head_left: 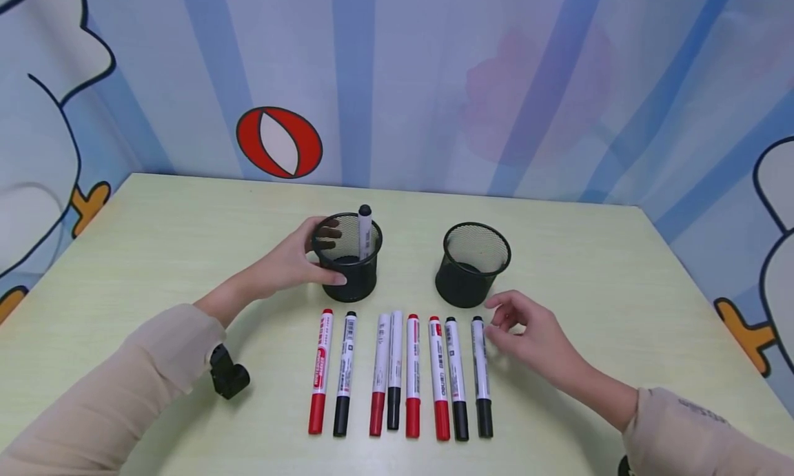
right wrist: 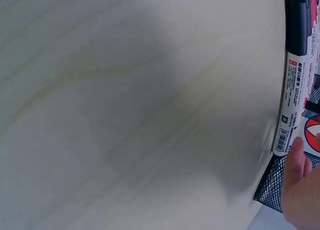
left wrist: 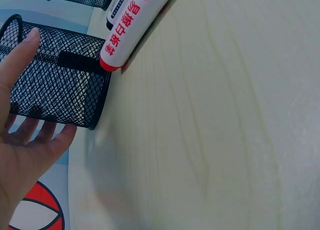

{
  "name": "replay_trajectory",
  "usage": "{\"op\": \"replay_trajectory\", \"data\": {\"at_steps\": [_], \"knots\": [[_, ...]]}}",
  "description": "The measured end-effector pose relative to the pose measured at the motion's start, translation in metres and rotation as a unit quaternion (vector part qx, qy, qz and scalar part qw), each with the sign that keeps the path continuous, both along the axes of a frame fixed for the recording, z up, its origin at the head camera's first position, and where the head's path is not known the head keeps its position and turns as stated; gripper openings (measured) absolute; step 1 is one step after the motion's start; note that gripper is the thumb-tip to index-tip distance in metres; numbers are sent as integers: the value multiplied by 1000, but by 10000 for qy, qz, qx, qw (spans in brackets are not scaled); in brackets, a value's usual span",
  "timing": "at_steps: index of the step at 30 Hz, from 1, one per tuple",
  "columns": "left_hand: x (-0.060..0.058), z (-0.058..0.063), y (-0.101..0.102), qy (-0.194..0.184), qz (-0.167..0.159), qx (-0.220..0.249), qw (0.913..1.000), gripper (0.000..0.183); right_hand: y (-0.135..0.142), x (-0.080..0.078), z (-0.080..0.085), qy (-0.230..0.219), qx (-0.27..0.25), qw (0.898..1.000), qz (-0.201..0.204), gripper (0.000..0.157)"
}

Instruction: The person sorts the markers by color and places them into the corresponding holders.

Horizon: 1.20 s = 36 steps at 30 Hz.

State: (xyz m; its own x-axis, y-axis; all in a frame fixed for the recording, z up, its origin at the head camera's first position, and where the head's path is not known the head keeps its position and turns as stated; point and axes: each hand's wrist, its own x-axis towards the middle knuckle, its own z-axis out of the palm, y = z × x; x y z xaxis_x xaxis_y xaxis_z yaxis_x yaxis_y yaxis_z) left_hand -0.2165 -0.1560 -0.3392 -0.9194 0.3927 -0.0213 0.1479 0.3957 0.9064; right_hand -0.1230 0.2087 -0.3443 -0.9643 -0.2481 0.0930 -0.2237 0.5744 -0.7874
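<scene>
My left hand (head_left: 288,259) grips a black mesh pen cup (head_left: 350,280), thumb across its near side and fingers around the far side. Inside that cup a black-capped whiteboard marker (head_left: 364,233) stands upright. In the left wrist view the thumb and fingers (left wrist: 62,140) lie on opposite sides of the mesh. My right hand (head_left: 527,328) is beside the top end of the rightmost black marker (head_left: 480,373), its fingers loosely bent with nothing between them. Whether the thumb touches that marker, I cannot tell. A second mesh pen cup (head_left: 465,283) stands just beyond this hand.
Several red and black whiteboard markers lie in a row on the pale wooden table (head_left: 186,255), caps toward me, from a red marker (head_left: 320,373) at the left to the black one. A blue striped backdrop (head_left: 422,83) rises behind the table.
</scene>
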Motion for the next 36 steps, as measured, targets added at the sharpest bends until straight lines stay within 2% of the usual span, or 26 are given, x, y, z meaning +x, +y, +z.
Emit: {"op": "replay_trajectory", "data": {"at_steps": [7, 15, 26, 36], "knots": [[0, 0, 0, 10, -12, 5, 10000, 88, -4, -3, 0, -1061, -335, 9933, -323, 41], [1, 0, 1, -15, -7, 8, 10000, 89, -11, -6, 0, -1679, -471, 9823, -687, 48], [1, 1, 0, -22, -9, -4, 10000, 88, -19, -9, -1, -1942, -147, 9767, -900, 49], [1, 0, 1, 47, 24, -46, 10000, 88, -22, -14, 2, -2039, 126, 9763, -710, 43]]}}
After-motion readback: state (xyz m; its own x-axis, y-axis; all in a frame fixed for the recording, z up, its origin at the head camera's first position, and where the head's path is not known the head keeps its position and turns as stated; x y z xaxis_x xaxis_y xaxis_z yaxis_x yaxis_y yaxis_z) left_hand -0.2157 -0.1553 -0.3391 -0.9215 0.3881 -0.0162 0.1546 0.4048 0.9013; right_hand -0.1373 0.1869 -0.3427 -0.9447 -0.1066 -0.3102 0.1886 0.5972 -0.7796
